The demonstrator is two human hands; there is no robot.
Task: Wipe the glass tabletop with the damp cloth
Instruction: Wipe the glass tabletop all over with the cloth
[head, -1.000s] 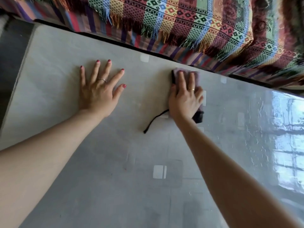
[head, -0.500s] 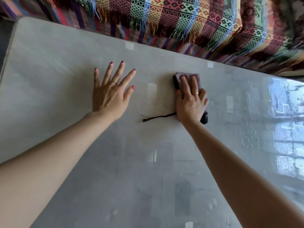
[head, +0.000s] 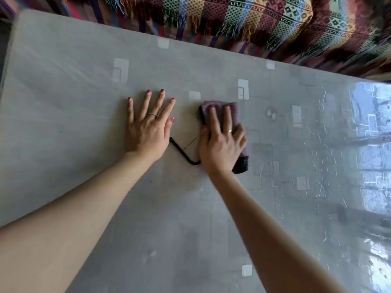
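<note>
The glass tabletop (head: 84, 115) is grey and fills most of the head view. A folded purple cloth (head: 233, 112) with a black edge lies on it near the middle. My right hand (head: 221, 142) presses flat on the cloth, fingers pointing away from me. A black cord (head: 182, 152) trails from the cloth toward my left hand. My left hand (head: 148, 127) rests flat on the bare glass just left of the cloth, fingers spread, holding nothing.
A colourful woven blanket (head: 254, 20) with fringe hangs along the table's far edge. The right part of the glass (head: 368, 144) shows wet streaks and a bright window reflection. The table's left edge (head: 8, 60) is near the frame's left side.
My right hand has drawn the cloth toward me and slightly left, closer to my left hand. The cord now bends into a hook. The left hand stays flat on the glass.
</note>
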